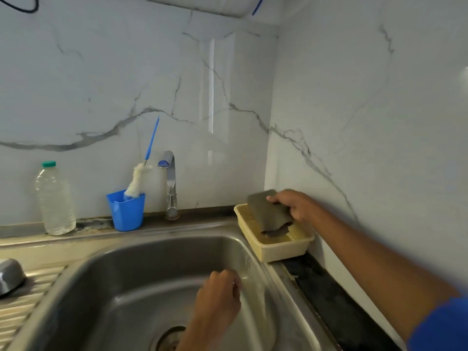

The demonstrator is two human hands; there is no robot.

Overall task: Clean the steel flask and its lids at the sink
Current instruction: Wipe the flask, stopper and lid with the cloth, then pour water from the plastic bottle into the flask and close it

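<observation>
My right hand (296,205) grips a grey scrub pad (266,211) and holds it just above a yellow plastic basket (276,249) at the sink's back right corner. Over the steel sink basin (141,269), near its right wall, my left hand (217,300) is blurred, with the fingers curled and nothing visible in them. A rounded steel piece (10,276), perhaps a flask lid, lies on the ribbed drainboard at the far left edge. The flask body is not in view.
A chrome tap (171,183) stands behind the basin with no water running. To its left are a blue cup (126,211) holding a bottle brush (136,181), and a clear plastic bottle (54,198). The drain (169,338) is at the bottom. Marble walls close in behind and to the right.
</observation>
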